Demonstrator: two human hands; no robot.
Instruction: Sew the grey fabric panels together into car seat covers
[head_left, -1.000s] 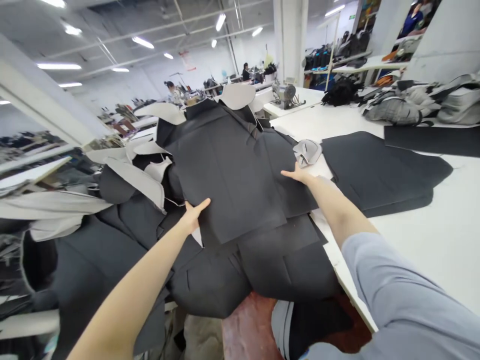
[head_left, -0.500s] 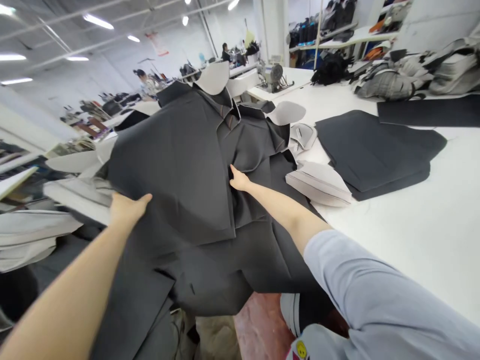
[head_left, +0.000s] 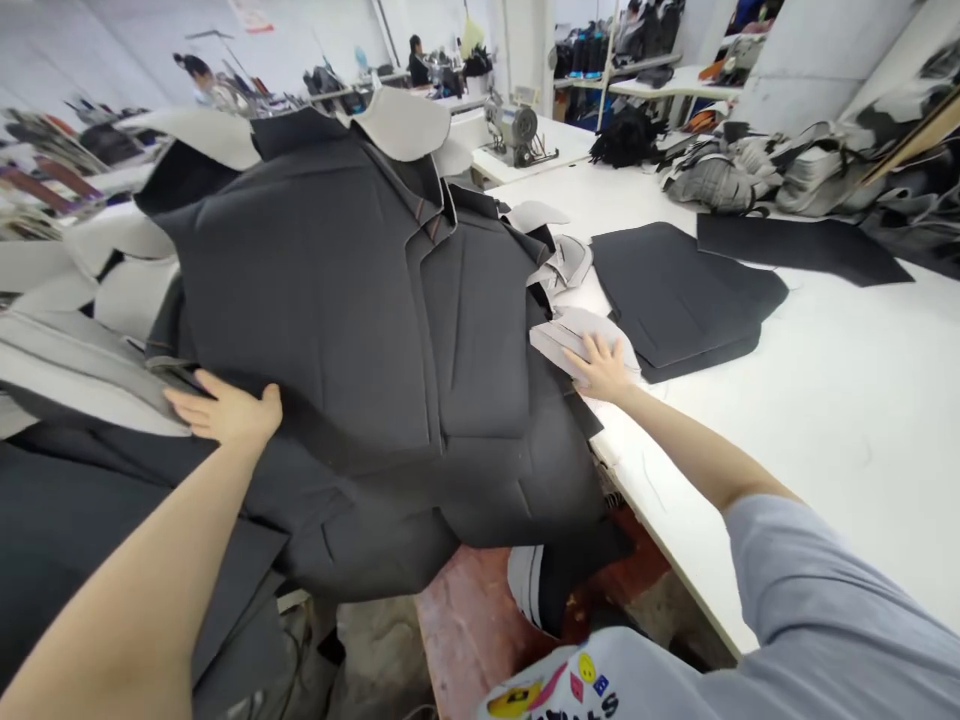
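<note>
A heap of large dark grey fabric panels (head_left: 300, 300) with light-backed curled flaps fills the middle of the head view. My left hand (head_left: 229, 408) is at the heap's left edge with its fingers spread, beside a stack of light grey pieces (head_left: 82, 365). Its fingertips reach near that stack; whether they touch it is unclear. On the right, my right hand (head_left: 604, 370) rests with fingers spread on a small stack of pale grey cut pieces (head_left: 581, 330) near the table edge. Neither hand grips anything.
The white table (head_left: 810, 420) runs along the right. On it lie flat dark fabric pieces (head_left: 675, 290), a black bundle (head_left: 628, 135) and piles of grey pieces (head_left: 720, 175). A sewing machine (head_left: 516, 130) stands behind. Two people (head_left: 418, 65) sit farther back.
My right hand has left the dark panels and moved right onto the pale grey stack. My left hand's fingers have spread at the heap's left edge. The right-hand dark panel lies flatter.
</note>
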